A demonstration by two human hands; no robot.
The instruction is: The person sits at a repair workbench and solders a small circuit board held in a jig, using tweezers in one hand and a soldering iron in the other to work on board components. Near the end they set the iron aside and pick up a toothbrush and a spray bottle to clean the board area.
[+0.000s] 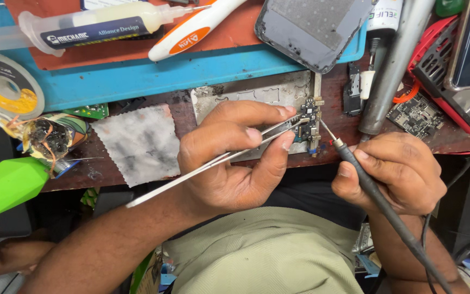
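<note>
Left hand (229,158) fingers pinched on steel tweezers (213,163), tips at a small circuit board (310,126) just past the fingertips; whether the tips actually grip a part is too small to tell. Right hand (393,171) fingers closed round a soldering iron (371,188), its tip touching the board's right edge. Board sits on a metal plate (246,95), mostly hidden by the left hand. Iron cable runs off frame bottom right. Grey cloth (137,142) left of the left hand.

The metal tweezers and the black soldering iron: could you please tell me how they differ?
The thin silver metal tweezers sit in the left hand, coming from the left; the thick black soldering iron sits in the right hand, coming from the right, trailing a cord. The tweezers have two tips, the iron one. Both tips meet at the small circuit board.
</note>
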